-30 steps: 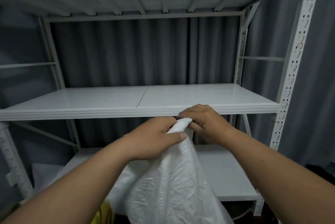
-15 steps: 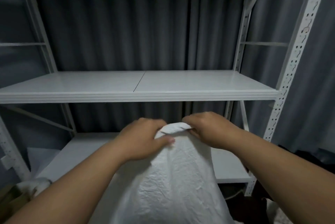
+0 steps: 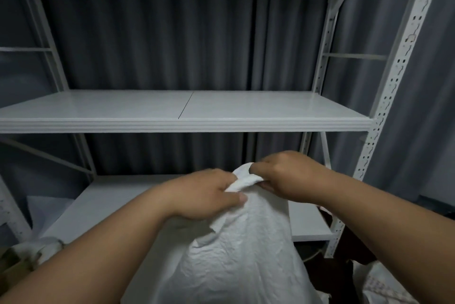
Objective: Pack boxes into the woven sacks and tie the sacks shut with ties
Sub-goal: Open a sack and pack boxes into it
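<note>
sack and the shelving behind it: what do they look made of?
White crinkled sack, gripped at its bunched neck by the left hand and right hand: likely woven plastic, matte, with stiff fine creases; the weave itself is too fine to see. White shelf rack: probably painted sheet metal, with a glossy sheen, ribbed front edge and punched uprights.

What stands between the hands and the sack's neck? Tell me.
Nothing visible. The left hand and right hand each already have a grip on the gathered neck of the woven sack, bunched between them. No tie shows.
</note>
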